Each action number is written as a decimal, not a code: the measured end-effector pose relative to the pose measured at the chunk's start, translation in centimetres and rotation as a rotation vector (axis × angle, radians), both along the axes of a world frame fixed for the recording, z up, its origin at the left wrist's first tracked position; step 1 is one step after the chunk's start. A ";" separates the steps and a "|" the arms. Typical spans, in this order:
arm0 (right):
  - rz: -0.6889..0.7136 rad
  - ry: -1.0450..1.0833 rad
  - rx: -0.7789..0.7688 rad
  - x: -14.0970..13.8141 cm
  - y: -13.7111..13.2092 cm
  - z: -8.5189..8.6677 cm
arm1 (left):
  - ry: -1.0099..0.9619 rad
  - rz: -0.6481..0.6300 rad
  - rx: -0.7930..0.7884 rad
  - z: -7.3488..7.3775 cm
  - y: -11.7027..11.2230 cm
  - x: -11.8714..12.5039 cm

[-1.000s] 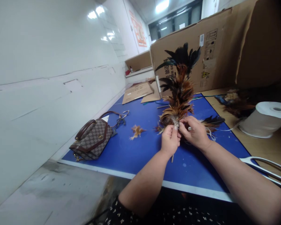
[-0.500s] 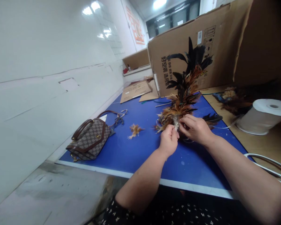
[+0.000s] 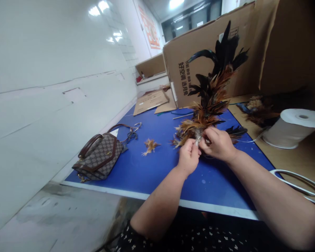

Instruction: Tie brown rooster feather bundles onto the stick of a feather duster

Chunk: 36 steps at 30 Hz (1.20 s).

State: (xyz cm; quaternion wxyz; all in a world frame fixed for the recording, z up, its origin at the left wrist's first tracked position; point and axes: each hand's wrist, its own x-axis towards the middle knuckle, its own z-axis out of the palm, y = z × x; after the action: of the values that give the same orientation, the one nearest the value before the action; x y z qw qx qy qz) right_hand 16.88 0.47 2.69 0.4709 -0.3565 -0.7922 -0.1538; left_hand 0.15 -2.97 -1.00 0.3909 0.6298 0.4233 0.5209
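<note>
A tall bundle of brown and black feathers (image 3: 210, 94) stands up from the blue mat (image 3: 152, 168), leaning to the right. My left hand (image 3: 188, 156) is closed round the bundle's pale base. My right hand (image 3: 217, 143) pinches the same base from the right side, fingers curled. A thin white thread (image 3: 248, 141) runs from near my right hand toward a white spool (image 3: 294, 128). Loose black feathers (image 3: 235, 131) lie just behind my right hand.
A small tuft of brown feathers (image 3: 150, 145) lies on the mat to the left. A patterned brown handbag (image 3: 99, 157) sits at the mat's left corner. Cardboard boxes (image 3: 199, 56) stand behind, more feathers (image 3: 259, 112) lie right, and large scissors (image 3: 299, 182) rest near the right edge.
The feather bundle has tilted further to the right and its top now reaches higher in view. Both hands stay at its base.
</note>
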 end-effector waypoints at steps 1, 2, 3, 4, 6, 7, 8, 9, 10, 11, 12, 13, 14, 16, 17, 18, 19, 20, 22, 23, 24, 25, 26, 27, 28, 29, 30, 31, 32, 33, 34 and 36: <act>-0.002 0.010 0.000 0.0 0.0 -0.1 | -0.032 -0.010 -0.031 0.1 -0.1 0.1; -0.005 0.019 -0.001 0.0 0.1 -0.2 | -0.064 -0.022 -0.058 0.3 -0.2 0.2; -0.009 0.027 -0.002 0.0 0.1 -0.2 | -0.095 -0.035 -0.083 0.5 -0.2 0.3; -0.012 0.035 -0.006 0.0 0.1 -0.3 | -0.125 -0.051 -0.107 0.7 -0.3 0.4; -0.009 0.061 -0.024 0.0 0.2 -0.5 | -0.188 -0.087 -0.164 1.1 -0.4 0.5; -0.002 0.077 -0.039 0.0 0.2 -0.5 | -0.222 -0.106 -0.198 1.3 -0.4 0.6; 0.007 0.095 -0.055 -0.1 0.2 -0.6 | -0.257 -0.126 -0.233 1.4 -0.5 0.6; 0.014 0.115 -0.070 -0.1 0.1 -0.7 | -0.293 -0.145 -0.267 1.5 -0.5 0.7; 0.021 0.134 -0.085 -0.1 0.1 -0.8 | -0.329 -0.167 -0.296 1.6 -0.5 0.7; 0.023 0.154 -0.097 -0.2 0.1 -0.8 | -0.363 -0.190 -0.319 1.6 -0.5 0.7; 0.026 0.173 -0.106 -0.2 0.0 -0.8 | -0.395 -0.214 -0.337 1.7 -0.4 0.7; 0.030 0.191 -0.111 -0.3 0.0 -0.8 | -0.425 -0.234 -0.350 1.7 -0.4 0.7; 0.035 0.207 -0.112 -0.4 -0.1 -0.8 | -0.451 -0.248 -0.358 1.7 -0.4 0.6; 0.062 0.227 -0.115 -0.4 -0.2 -0.6 | -0.490 -0.256 -0.353 1.7 -0.3 0.5; 0.085 0.235 -0.119 -0.5 -0.3 -0.5 | -0.499 -0.254 -0.343 1.8 -0.2 0.4; 0.113 0.239 -0.125 -0.5 -0.4 -0.4 | -0.504 -0.251 -0.332 1.8 -0.2 0.3; 0.141 0.244 -0.131 -0.5 -0.4 -0.3 | -0.505 -0.249 -0.321 1.8 -0.1 0.3; 0.166 0.251 -0.134 -0.6 -0.5 -0.2 | -0.504 -0.245 -0.313 1.8 -0.1 0.2; 0.194 0.266 -0.129 -0.6 -0.5 -0.1 | -0.491 -0.229 -0.304 1.7 0.0 0.2; 0.196 0.272 -0.122 -0.6 -0.5 -0.1 | -0.478 -0.214 -0.297 1.6 0.0 0.3; 0.193 0.274 -0.115 -0.6 -0.4 -0.2 | -0.456 -0.194 -0.287 1.5 0.0 0.3; 0.187 0.272 -0.111 -0.6 -0.3 -0.3 | -0.425 -0.172 -0.271 1.4 0.1 0.4; 0.179 0.263 -0.112 -0.6 -0.2 -0.4 | -0.388 -0.147 -0.250 1.3 0.1 0.5; 0.171 0.251 -0.116 -0.5 -0.1 -0.4 | -0.348 -0.119 -0.223 1.1 0.1 0.5; 0.163 0.239 -0.122 -0.5 0.0 -0.5 | -0.307 -0.090 -0.193 0.9 0.1 0.5; 0.155 0.226 -0.131 -0.4 0.1 -0.6 | -0.268 -0.062 -0.162 0.7 0.1 0.5; 0.148 0.215 -0.140 -0.4 0.2 -0.6 | -0.229 -0.037 -0.130 0.5 0.1 0.5; 0.139 0.210 -0.144 -0.4 0.2 -0.6 | -0.195 -0.014 -0.099 0.4 0.1 0.4; 0.126 0.206 -0.147 -0.4 0.2 -0.7 | -0.168 0.004 -0.071 0.2 0.1 0.4; 0.110 0.201 -0.149 -0.4 0.3 -0.7 | -0.148 0.015 -0.050 0.1 0.1 0.3; 0.090 0.196 -0.151 -0.4 0.3 -0.8 | -0.140 0.022 -0.037 0.1 0.1 0.3; 0.048 0.190 -0.153 -0.6 0.3 -0.9 | -0.166 0.035 -0.047 0.2 0.0 0.4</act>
State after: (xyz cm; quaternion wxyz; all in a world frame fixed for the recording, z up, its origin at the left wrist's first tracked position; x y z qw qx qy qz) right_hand 16.32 0.78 1.80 0.5188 -0.3852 -0.7618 -0.0469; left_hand 0.52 -2.97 -0.84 0.4301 0.5674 0.4126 0.5682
